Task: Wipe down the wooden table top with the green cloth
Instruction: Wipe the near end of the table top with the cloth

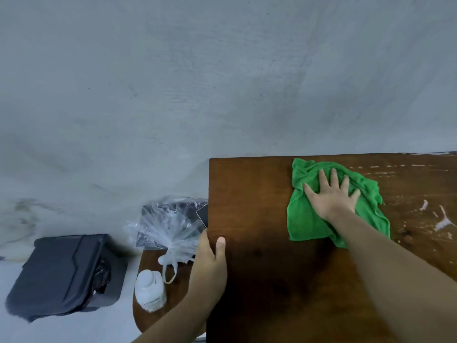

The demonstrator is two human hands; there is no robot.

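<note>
While the right hand [332, 198] lies flat with its fingers spread on the green cloth [311, 219], pressing it to the wooden table top [259, 219], the left hand [210, 266] grips the table's left edge, thumb lying on the top surface and fingers wrapped out of sight over the side. The right hand grasps nothing; its palm simply bears down on the cloth. The crumpled cloth sits near the far edge of the table, roughly midway along what shows of it, one corner reaching almost to that edge. To the right of the cloth, toward the far right corner, white streaks and specks [440, 219] mark the wood, while the stretch to the left of the cloth looks dark and even. Beside the table's left edge, on a lower rounded wooden surface [178, 288], stand a white plastic bottle [150, 290] and a knotted clear plastic bag [170, 229], the bag just beside the left hand. Further left, on the pale floor, sits a dark grey bin [66, 273] with a black liner showing at its side. A grey wall [222, 70] fills the background.
</note>
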